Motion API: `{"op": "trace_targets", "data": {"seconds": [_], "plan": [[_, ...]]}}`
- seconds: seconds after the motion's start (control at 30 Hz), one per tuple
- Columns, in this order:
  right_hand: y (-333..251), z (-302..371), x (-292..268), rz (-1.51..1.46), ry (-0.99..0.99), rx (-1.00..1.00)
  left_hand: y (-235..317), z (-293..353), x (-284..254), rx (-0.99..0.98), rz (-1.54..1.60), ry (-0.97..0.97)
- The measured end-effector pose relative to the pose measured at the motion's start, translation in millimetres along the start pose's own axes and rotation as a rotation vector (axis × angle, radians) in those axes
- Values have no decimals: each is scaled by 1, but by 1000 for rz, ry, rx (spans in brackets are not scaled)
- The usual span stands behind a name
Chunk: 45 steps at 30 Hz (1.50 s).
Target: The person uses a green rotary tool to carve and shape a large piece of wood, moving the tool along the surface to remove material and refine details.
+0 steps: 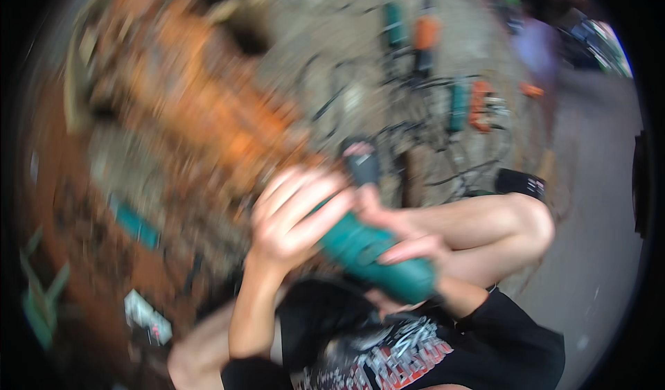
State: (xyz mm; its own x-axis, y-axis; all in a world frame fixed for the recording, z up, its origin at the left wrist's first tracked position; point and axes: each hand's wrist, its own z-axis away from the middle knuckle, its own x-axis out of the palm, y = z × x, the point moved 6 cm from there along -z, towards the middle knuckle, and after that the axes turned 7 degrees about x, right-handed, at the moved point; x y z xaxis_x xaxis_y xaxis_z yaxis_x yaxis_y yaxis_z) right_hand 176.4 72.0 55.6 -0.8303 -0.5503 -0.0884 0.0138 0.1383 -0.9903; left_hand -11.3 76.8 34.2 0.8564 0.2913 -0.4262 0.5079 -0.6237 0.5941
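A teal-green handheld power tool (370,255) with a rounded motor body lies slantwise in front of my torso, held in both hands. My left hand (294,213) wraps over its front part, fingers closed, so the working head is hidden. Round the rear of the body, my right hand (409,231) is closed with the thumb side up. Just beyond my left hand is a large orange-brown piece of rough wood (208,106), its surface uneven and blurred by motion. Whether the tool touches the wood, I cannot tell.
Another green tool (135,224) and a white packet (147,317) lie on the left. Farther off are a green tool (393,26), an orange tool (426,33) and tangled black cords (409,127). My bent knee (530,224) is at right; a dark shoe (361,161) is near the hands.
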Motion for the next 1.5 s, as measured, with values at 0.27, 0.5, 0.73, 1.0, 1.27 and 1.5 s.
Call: {"op": "trace_targets", "data": {"seconds": [0.27, 0.5, 0.73, 1.0, 1.27, 1.5], "plan": [[-35, -5, -13, 100, -192, 23, 22, -3, 1, 67, -84, 56], [-11, 12, -38, -225, -315, 144, 42, -2, -6, 138, -180, 3], [-26, 21, -42, -178, -450, 103, 56, 0, -14, 132, -219, -24], [-36, 29, -52, -304, -461, -12, 75, -6, -10, 158, -253, -29], [-54, 24, -66, -192, -460, 167, 90, -10, -11, 145, -232, 31], [-43, 42, -69, -224, -320, 103, 73, -16, 1, 195, -26, -32]]}}
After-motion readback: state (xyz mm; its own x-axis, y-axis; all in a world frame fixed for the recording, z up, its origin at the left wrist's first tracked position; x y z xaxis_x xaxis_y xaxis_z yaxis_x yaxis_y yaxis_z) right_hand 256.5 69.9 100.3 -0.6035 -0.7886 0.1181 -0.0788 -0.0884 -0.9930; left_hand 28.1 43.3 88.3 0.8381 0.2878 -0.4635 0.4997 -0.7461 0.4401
